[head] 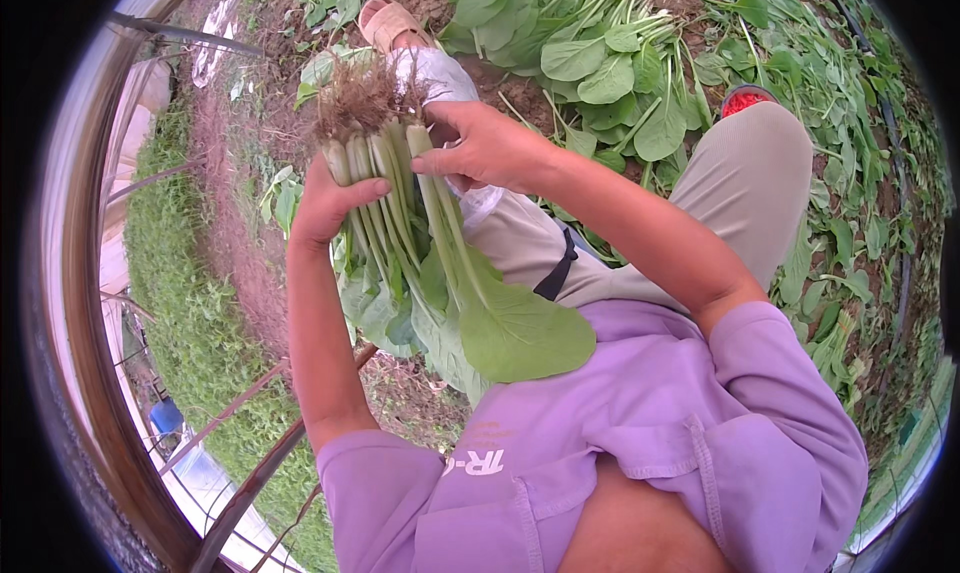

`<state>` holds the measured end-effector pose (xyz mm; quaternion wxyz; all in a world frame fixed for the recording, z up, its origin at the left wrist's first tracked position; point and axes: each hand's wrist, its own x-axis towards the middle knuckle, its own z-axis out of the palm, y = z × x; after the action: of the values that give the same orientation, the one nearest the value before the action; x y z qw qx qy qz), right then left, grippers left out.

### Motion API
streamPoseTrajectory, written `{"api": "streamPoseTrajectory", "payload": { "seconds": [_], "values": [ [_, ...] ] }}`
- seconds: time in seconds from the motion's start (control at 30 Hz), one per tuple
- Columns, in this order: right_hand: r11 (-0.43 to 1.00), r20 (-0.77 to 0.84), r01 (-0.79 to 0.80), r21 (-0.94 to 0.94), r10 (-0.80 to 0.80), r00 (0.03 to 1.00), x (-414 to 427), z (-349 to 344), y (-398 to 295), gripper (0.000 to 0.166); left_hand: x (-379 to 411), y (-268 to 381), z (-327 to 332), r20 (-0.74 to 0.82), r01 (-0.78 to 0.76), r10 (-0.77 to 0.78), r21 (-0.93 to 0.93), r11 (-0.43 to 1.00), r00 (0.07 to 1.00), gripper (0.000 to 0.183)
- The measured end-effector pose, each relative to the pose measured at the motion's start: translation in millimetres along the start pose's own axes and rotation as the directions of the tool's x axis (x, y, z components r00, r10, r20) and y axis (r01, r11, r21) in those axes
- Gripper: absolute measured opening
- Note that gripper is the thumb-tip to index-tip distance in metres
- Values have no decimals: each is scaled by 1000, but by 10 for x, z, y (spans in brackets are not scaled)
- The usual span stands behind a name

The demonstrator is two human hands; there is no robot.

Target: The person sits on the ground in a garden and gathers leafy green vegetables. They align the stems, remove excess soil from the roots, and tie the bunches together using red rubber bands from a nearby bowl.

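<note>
A bunch of leafy greens [382,220] lies across my left hand [334,202], whose thumb presses over the pale stems. Brown, soil-matted roots [360,97] stick out at the far end of the bunch. My right hand [461,149] pinches one plant's stem [431,179] at the right side of the bunch, just below its roots. That plant's broad green leaf [517,325] hangs down against my purple shirt [637,363]. Part of the bunch's leaves and the fingers under it are hidden.
A heap of pulled greens [600,63] lies on the soil ahead, near my sandaled foot [390,25]. More plants [840,220] cover the ground at right, beside a dark hose [896,160]. At left stand a metal frame pole [90,273] and a grassy strip [180,250].
</note>
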<state>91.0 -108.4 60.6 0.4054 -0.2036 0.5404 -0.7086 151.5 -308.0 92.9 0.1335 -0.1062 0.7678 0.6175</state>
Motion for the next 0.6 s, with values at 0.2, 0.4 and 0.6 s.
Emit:
{"api": "streamPoseTrajectory", "payload": {
  "seconds": [0.2,0.4,0.6],
  "values": [
    [919,-99,-137,369,185,978,24,67,22,30,10,-36,-33,15,4,-4,-19,1000,1000,57],
    [985,-213,161,58,-145,966,-52,237,128,28,32,-73,-64,28,2,-1,-30,1000,1000,55],
    [1000,-245,1,9,1,970,58,113,83,27,19,-14,-36,28,-7,8,-36,999,1000,51]
  ]
}}
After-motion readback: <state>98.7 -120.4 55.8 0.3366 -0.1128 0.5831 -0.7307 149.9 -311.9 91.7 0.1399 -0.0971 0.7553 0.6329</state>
